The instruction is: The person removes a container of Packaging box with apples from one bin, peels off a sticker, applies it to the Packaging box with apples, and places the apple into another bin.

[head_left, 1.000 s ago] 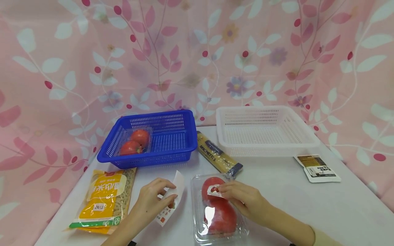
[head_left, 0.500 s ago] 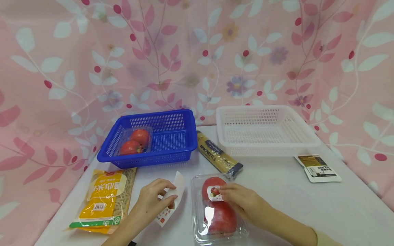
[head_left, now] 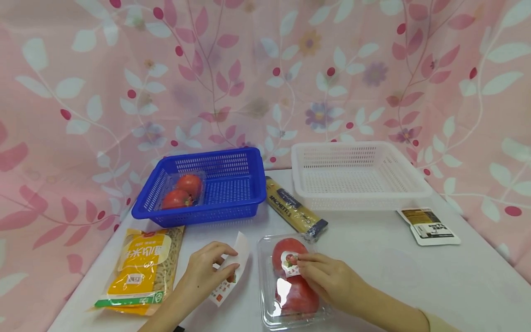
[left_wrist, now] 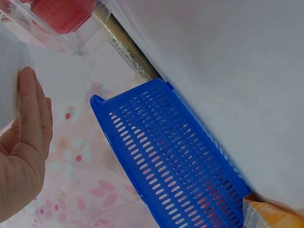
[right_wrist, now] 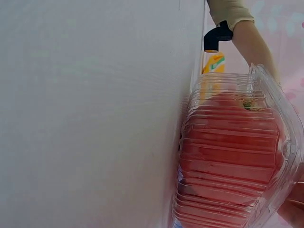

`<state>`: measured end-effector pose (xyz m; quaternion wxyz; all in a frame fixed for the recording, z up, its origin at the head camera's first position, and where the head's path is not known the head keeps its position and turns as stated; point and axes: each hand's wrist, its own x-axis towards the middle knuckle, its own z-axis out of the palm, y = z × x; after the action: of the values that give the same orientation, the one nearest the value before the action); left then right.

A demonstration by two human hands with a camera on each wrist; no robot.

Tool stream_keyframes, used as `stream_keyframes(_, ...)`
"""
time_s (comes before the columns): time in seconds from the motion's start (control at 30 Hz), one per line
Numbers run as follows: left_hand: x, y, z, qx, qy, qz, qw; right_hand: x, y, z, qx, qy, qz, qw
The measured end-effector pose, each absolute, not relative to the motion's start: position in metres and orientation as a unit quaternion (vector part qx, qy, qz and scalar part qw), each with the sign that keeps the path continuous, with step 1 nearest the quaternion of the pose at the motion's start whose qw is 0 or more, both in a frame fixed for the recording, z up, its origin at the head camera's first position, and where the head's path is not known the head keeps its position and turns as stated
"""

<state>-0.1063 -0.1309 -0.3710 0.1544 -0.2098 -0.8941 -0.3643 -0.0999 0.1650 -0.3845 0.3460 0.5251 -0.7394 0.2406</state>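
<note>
Between its thumb and fingers, my left hand (head_left: pixel 205 269) pinches a curved white sticker sheet (head_left: pixel 244 249) printed with a red fruit and characters. My right hand (head_left: pixel 333 281) pinches the right edge of a white sticker (head_left: pixel 288 266) with a tomato picture. That sticker overlaps the lid of a clear plastic clamshell box (head_left: pixel 265 288), which holds two red tomatoes (head_left: pixel 299 297). In the right wrist view the box's ribbed side (right_wrist: pixel 228 147) fills the right, with fingertips (right_wrist: pixel 293 206) at its lid edge. The left wrist view shows the left hand's fingers (left_wrist: pixel 31 114) against the sheet.
Behind the hands stand a blue basket (head_left: pixel 207 217) with another box of tomatoes (head_left: pixel 177 199) and a white basket (head_left: pixel 361 203). A spaghetti packet (head_left: pixel 292 205) lies between them. A yellow pasta bag (head_left: pixel 138 272) is at left, a small pouch (head_left: pixel 429 227) at right.
The right hand has shifted slightly down, turning the sticker so more of its printed face shows over the upper tomato. The left hand and its sheet have barely moved.
</note>
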Motion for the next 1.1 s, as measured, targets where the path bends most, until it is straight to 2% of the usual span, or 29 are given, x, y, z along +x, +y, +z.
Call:
stream_keyframes(0.3, -0.1077, -0.1308, -0.3734, -0.221, -0.892, -0.358, 0.166, -0.101, 0.1643, -0.3846, 0.538, -0.728, 0.217, 0.366)
stream_keyframes(0.57, -0.1094, -0.1307, -0.373, -0.226, -0.891, -0.355, 0.171, -0.1003, 0.1697, -0.381, 0.556, -0.751, 0.16, 0.319)
stream_keyframes(0.93, -0.108, -0.1308, -0.3752, -0.229, -0.891, -0.354, 0.168, -0.1036, 0.1731, -0.3786, 0.595, -0.73, 0.168, 0.292)
stream_keyframes(1.1, -0.1066, -0.1316, -0.3759, -0.227, -0.892, -0.356, 0.159, -0.1027, 0.1726, -0.3806, 0.601, -0.737, 0.17, 0.259)
